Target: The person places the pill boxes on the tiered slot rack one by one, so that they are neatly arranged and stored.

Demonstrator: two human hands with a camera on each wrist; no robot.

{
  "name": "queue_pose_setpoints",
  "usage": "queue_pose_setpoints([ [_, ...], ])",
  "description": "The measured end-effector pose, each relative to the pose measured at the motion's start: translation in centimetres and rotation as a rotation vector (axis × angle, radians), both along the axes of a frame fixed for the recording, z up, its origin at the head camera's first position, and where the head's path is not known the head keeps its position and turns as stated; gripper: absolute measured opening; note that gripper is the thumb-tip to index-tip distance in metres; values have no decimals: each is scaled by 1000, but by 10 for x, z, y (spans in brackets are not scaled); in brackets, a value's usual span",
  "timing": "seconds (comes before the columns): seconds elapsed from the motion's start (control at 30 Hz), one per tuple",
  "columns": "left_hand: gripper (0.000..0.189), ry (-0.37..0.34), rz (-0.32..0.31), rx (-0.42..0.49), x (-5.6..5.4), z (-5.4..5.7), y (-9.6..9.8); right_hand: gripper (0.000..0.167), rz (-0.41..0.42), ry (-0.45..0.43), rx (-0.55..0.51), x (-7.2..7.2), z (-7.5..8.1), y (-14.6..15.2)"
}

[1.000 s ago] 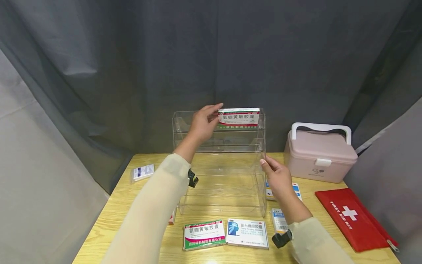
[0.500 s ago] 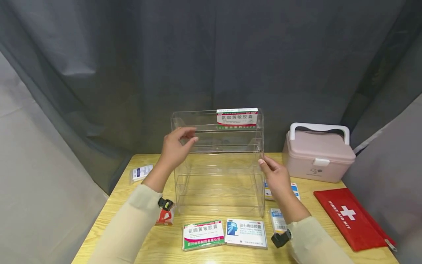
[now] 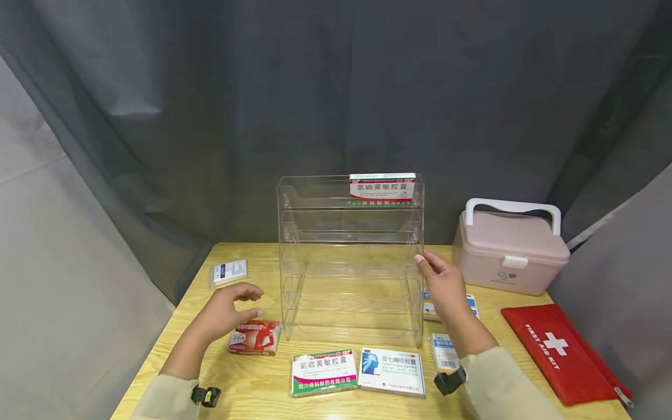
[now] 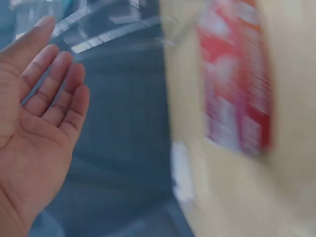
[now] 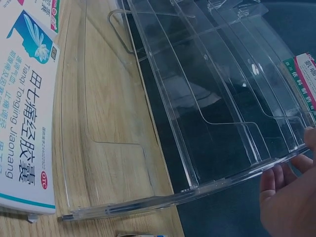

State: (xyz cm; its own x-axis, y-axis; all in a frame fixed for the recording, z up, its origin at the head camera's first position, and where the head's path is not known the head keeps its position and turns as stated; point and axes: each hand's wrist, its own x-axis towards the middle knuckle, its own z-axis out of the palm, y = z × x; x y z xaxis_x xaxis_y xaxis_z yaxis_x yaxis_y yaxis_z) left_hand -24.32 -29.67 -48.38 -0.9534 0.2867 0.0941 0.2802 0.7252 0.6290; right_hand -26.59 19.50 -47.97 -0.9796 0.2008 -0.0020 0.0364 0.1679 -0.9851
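A clear acrylic tiered rack point(image 3: 346, 268) stands mid-table, with a green, white and red medicine box point(image 3: 382, 189) in the right of its top tier. My right hand point(image 3: 443, 286) pinches the rack's right side edge between thumb and fingers; the right wrist view also shows the fingers at that edge. My left hand point(image 3: 231, 309) holds nothing, its fingers loosely bent, above a red medicine box point(image 3: 255, 337) left of the rack. In the left wrist view the palm shows bare and the red box point(image 4: 237, 79) is blurred.
In front of the rack lie a green-and-white medicine box point(image 3: 324, 373) and a white-and-blue one point(image 3: 392, 371). More boxes lie right point(image 3: 445, 352) and far left point(image 3: 230, 272). A pink case point(image 3: 511, 248) and red first aid pouch point(image 3: 564, 353) sit at the right.
My left hand has let go of the medicine box in the top tier and moved down and left to the red box. My right hand stays on the rack's edge.
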Motion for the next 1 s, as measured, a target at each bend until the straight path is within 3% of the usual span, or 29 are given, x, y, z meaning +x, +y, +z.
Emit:
queue_pose_setpoints([
  [0.3,65,-220,57,17,9,-49,-50,60,10,-9,18,2,0,2],
  [0.5,99,-291,107,-8,13,-82,-66,62,12,-14,29,3,1,2],
  [0.63,103,-316,126,-16,15,-88,-72,63,7,-19,35,4,2,1],
  [1.0,98,-294,127,3,15,-96,-74,62,1,-8,32,2,0,-1],
])
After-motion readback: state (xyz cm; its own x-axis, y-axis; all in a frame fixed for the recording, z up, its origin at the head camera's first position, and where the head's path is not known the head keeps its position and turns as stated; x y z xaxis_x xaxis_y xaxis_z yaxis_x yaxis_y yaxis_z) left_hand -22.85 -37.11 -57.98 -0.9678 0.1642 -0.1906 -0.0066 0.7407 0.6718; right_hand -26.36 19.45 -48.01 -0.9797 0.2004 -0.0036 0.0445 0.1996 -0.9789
